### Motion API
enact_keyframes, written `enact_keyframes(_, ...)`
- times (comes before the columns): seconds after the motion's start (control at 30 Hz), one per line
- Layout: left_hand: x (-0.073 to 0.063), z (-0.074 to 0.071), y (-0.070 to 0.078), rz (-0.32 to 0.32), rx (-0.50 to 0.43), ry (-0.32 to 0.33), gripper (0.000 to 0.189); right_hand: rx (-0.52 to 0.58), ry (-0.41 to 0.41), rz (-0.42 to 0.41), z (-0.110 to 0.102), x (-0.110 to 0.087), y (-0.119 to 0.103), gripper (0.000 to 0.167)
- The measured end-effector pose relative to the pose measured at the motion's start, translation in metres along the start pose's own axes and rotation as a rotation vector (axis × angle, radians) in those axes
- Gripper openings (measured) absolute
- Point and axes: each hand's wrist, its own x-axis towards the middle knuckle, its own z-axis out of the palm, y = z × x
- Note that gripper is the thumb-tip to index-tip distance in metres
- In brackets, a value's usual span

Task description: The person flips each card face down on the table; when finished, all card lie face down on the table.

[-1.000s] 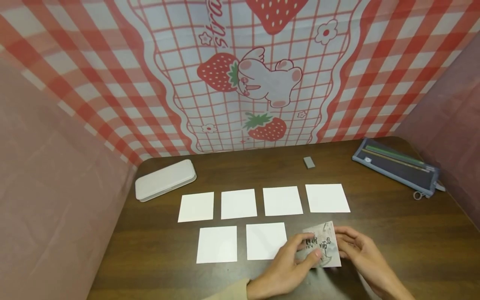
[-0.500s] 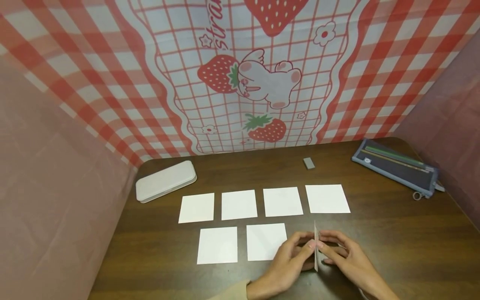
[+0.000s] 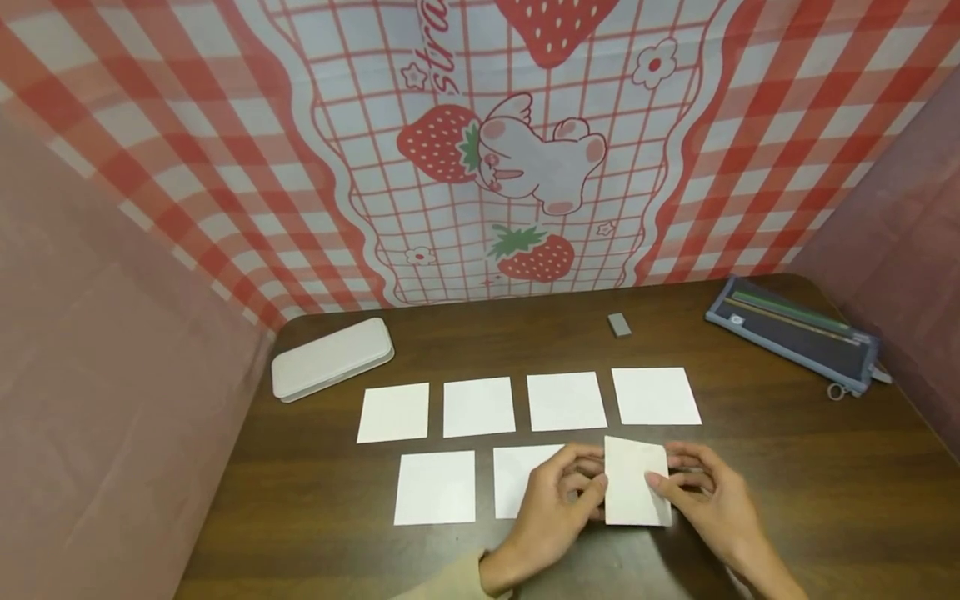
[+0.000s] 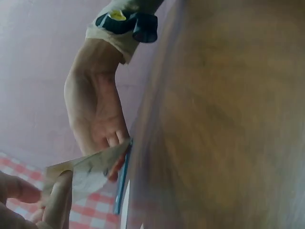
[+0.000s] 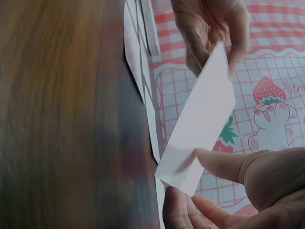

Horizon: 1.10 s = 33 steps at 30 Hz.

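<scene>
Between my two hands a square paper card (image 3: 636,483) stands raised above the table, its plain off-white face toward the head camera. My left hand (image 3: 551,504) pinches the card's left edge, thumb near the edge and fingers partly hidden behind. On the other side, my right hand (image 3: 716,500) grips it with the thumb on the plain face and the fingers behind. The left wrist view catches the grey, dark-marked face of the card (image 4: 90,174). My left hand partly covers a white square card (image 3: 517,483) lying on the table.
Several white square cards, such as a card (image 3: 435,487) at lower left, lie in two rows on the brown wooden table (image 3: 315,517). A white case (image 3: 332,358) sits at back left. Farther right are a small grey block (image 3: 619,325) and a blue-edged zip pouch (image 3: 793,333).
The held card has turned over, from its grey inked face, through edge-on, to its plain face. My right thumb now lies on that plain face. The cards on the table have stayed put.
</scene>
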Motion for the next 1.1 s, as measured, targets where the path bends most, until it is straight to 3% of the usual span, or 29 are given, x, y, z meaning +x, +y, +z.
enact_keyframes(0.1, 0.003, -0.005, 0.000, 0.013, 0.091, 0.046, 0.025, -0.035, 0.051, -0.077, -0.003, 0.004, 0.003, 0.047)
enact_keyframes(0.27, 0.009, -0.008, -0.003, 0.011, 0.224, 0.081, 0.018, -0.088, 0.089, -0.132, -0.006, 0.011, 0.004, 0.044)
enact_keyframes(0.57, 0.018, -0.008, -0.009, 0.016, 0.353, 0.096, 0.039, -0.129, 0.103, -0.149, -0.009, 0.018, 0.008, 0.042)
enact_keyframes(0.8, 0.020, -0.007, -0.004, -0.039, 0.400, 0.029, 0.045, -0.173, 0.093, -0.142, -0.013, 0.020, 0.011, 0.042)
enact_keyframes(1.0, 0.020, -0.003, -0.001, -0.080, 0.399, 0.000, 0.014, -0.199, 0.059, -0.122, -0.015, 0.023, 0.013, 0.043)
enact_keyframes(1.1, 0.020, -0.002, -0.001, -0.090, 0.406, -0.012, 0.014, -0.203, 0.049, -0.115, -0.016, 0.024, 0.015, 0.043)
